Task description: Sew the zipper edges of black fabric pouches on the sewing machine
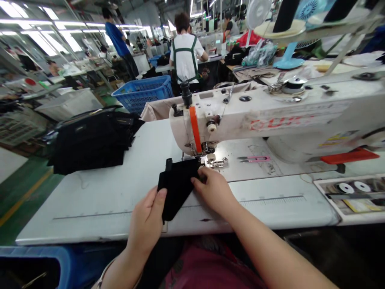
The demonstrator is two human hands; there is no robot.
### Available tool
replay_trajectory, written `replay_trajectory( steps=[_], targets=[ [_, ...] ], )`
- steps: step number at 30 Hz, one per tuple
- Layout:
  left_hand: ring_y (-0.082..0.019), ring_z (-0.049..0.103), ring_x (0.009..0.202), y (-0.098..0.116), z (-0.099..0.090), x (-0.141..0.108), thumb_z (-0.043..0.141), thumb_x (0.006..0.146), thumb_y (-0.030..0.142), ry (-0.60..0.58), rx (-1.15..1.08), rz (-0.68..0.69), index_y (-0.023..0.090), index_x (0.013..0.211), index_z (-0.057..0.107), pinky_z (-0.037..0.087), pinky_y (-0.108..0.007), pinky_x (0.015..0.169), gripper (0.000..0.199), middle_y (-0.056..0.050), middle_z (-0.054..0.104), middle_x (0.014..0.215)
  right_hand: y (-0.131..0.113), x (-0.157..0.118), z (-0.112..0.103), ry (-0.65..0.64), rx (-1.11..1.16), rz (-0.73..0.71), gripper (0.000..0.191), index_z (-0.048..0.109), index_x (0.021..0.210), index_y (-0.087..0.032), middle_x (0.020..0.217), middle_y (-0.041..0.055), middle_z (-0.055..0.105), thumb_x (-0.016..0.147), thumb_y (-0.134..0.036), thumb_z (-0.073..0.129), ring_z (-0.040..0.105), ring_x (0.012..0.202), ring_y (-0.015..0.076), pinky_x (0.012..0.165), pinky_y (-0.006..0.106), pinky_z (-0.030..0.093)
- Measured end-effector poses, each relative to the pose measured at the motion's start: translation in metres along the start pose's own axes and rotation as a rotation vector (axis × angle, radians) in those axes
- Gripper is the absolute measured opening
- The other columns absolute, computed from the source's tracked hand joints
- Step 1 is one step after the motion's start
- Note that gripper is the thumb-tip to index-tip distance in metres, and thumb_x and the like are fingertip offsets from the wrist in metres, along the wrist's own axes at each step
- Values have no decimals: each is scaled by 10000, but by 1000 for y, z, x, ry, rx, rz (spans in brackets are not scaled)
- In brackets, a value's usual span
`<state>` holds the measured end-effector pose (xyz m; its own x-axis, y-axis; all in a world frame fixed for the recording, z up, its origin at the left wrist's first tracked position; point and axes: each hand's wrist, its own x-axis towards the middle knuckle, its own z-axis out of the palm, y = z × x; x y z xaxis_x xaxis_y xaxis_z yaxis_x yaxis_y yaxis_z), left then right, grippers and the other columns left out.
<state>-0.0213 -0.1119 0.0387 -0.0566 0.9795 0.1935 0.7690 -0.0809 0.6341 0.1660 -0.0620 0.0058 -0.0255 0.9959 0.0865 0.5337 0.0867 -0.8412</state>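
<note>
A black fabric piece (179,186) lies at the front of the white sewing machine (234,112), its upper right corner by the presser foot (207,160). My left hand (150,214) grips its left edge, thumb on top and fingers underneath. With the thumb and fingers of my right hand (213,188), I pinch the right edge close to the needle area. A small dark tab (169,164) sticks up from the top edge of the fabric. The needle tip itself is hidden.
Black fabric pieces (93,138) are piled at the table's left. Pink-handled thread snips (254,159) lie under the machine arm. A tray (355,192) with bobbins sits at right. Blue baskets stand behind (144,94) and at the lower left (64,261). Several people work beyond.
</note>
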Motion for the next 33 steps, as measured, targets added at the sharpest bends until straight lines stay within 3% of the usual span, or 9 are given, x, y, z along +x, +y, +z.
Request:
replay_trajectory(
  steps=[2, 5, 9, 12, 17, 19, 24, 29, 33],
  targets=[
    [-186, 654, 854, 1, -2, 1, 420, 993, 334, 4, 6, 114, 151, 1039, 651, 535, -277, 774, 298, -44, 694, 919, -3, 1, 0, -61, 77, 29, 99, 553, 808, -179, 744, 16, 600, 816, -265, 603, 546, 700, 167, 646, 290, 441],
    [-213, 575, 1138, 1, -2, -1, 459, 973, 199, -33, 21, 436, 200, 1232, 601, 458, -357, 1004, 295, -73, 621, 1232, -7, -19, -6, -182, 198, 72, 83, 478, 771, -200, 568, -62, 508, 819, -211, 546, 457, 488, 105, 448, 209, 349],
    [-203, 559, 1068, -1, 6, -12, 469, 946, 88, -164, 58, 699, 214, 1228, 608, 480, -349, 942, 339, -82, 620, 1127, -6, -70, -15, -283, 287, 139, 164, 450, 724, -211, 534, -81, 472, 755, -59, 502, 451, 461, 88, 424, 185, 334],
    [-211, 556, 955, -5, 14, -21, 454, 945, 95, -287, 155, 687, 168, 1209, 604, 502, -368, 869, 313, -89, 618, 1007, 1, -101, -20, -241, 150, 44, 161, 502, 776, -209, 632, -42, 548, 795, -49, 509, 521, 560, 121, 514, 227, 414],
    [-226, 555, 885, -8, 23, -24, 482, 955, 188, -340, 273, 653, 163, 1146, 616, 495, -414, 830, 235, -81, 626, 947, 24, -115, -20, -123, -251, -404, 200, 616, 1081, -191, 983, 77, 626, 918, -145, 511, 553, 885, 228, 811, 395, 469],
    [-206, 559, 853, -8, 24, -23, 477, 963, 189, -315, 224, 622, 164, 1099, 633, 495, -384, 808, 208, -72, 629, 915, 31, -111, -18, -101, -326, -472, 240, 608, 1157, -192, 1007, 75, 628, 930, -180, 532, 539, 882, 223, 809, 391, 457],
    [-191, 566, 820, -6, 24, -24, 515, 948, 192, -292, 227, 611, 203, 1176, 634, 506, -368, 792, 257, -55, 623, 874, 38, -100, -14, -39, -324, -611, 155, 665, 992, -175, 848, 49, 632, 943, -181, 518, 506, 766, 184, 713, 352, 427],
    [-224, 570, 1030, -5, 21, -31, 495, 930, 90, -275, 241, 758, 171, 1127, 639, 517, -387, 913, 257, -91, 633, 1113, 42, -99, -16, -44, -338, -686, 146, 659, 991, -185, 802, 30, 637, 945, -187, 521, 485, 722, 171, 669, 351, 387],
    [-196, 590, 992, -4, 16, -31, 484, 934, 70, -289, 214, 759, 169, 1115, 616, 533, -353, 903, 245, -76, 645, 1107, 44, -99, -18, -19, -330, -722, 129, 650, 1009, -170, 797, 18, 647, 936, -176, 544, 476, 706, 164, 653, 349, 373]
  ],
)
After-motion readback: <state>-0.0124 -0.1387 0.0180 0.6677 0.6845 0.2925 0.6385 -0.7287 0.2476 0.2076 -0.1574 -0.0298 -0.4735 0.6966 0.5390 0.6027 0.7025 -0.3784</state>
